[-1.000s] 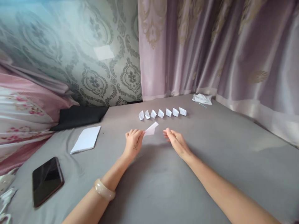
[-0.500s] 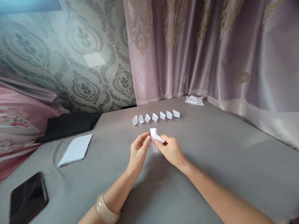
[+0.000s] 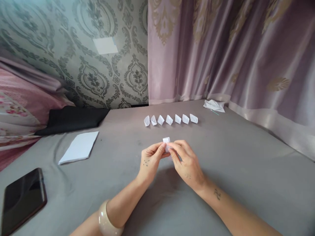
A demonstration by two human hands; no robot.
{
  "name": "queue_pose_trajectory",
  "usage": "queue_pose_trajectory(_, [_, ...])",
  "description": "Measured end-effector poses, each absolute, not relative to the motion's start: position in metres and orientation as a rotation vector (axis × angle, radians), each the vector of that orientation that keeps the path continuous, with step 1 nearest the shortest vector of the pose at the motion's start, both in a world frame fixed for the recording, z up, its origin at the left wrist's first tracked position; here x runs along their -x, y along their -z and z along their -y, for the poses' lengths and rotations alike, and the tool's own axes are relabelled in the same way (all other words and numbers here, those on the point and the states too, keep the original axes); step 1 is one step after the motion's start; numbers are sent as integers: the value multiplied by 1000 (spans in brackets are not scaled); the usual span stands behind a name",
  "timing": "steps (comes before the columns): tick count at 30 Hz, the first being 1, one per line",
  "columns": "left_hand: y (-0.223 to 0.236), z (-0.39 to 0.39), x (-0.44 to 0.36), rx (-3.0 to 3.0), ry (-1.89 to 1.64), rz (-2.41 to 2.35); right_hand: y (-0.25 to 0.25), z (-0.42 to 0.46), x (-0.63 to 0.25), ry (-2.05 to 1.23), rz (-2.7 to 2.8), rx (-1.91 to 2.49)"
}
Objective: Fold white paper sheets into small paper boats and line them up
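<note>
A small folded piece of white paper (image 3: 166, 140) is pinched between both hands, above the grey sheet. My left hand (image 3: 150, 161) grips its left side with the thumb on top. From the right, the fingers of my right hand (image 3: 188, 163) press on the paper's face and cover much of it. Only the upper end shows clearly; the lower part is hidden by fingers. Beyond the hands stands a row of several small folded white paper shapes (image 3: 169, 120), each with pointed ends.
A stack of white paper (image 3: 79, 148) lies to the left, with a black phone (image 3: 24, 200) nearer me. Black cloth (image 3: 73, 120) is at the back left. More folded white paper (image 3: 214, 105) and a thin light-blue stick (image 3: 215, 112) lie at the back right by the curtain (image 3: 187, 59).
My right hand has come in from the right and taken hold of the paper beside my left. The strip now appears folded shorter. The camera view has shifted slightly.
</note>
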State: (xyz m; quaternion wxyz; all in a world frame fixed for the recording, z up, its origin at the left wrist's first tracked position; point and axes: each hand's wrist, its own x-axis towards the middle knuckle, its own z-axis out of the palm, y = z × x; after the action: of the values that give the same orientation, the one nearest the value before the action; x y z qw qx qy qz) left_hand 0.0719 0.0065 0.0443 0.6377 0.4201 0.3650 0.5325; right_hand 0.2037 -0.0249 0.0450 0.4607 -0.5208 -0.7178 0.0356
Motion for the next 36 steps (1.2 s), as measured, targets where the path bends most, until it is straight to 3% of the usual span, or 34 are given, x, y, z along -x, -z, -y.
queue_pose_trajectory(17, [-44,-9,-71,-958,-1248,-753,-43,24,-194,254,1785,1328])
queue_pose_trajectory(28, [-39,-10,-71,-990,-1254,-713,-44,24,-192,164,1750,1308])
queue_pose_trajectory(36, [-43,-9,-72,-965,-1253,-700,-41,23,-190,421,1883,1355])
